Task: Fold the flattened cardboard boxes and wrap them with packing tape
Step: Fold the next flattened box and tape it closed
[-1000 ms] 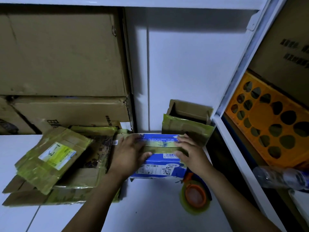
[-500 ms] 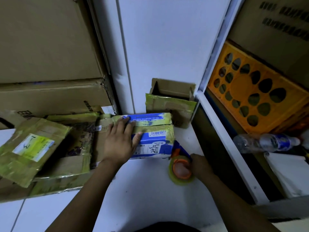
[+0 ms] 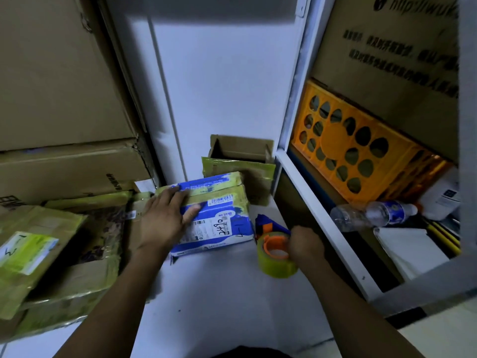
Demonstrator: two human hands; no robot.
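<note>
While my left hand [image 3: 165, 218] lies with fingers [image 3: 178, 196] spread flat on the blue-and-white folded cardboard box [image 3: 219, 223], pinning it beneath them, my right hand [image 3: 305, 244] grips the yellowish packing-tape roll [image 3: 277, 259] just beside the box. I judge taping comes next: the tape's free end must reach the seam.

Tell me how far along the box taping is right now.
Done: yellowish tape already crosses the top of the blue-and-white box, and taped cardboard bundles lie stacked at left. In hand: the left hand presses that box down while the right hand grips the packing tape roll beside it. Left: more wraps look likely, and the small brown box behind stands open.
</note>
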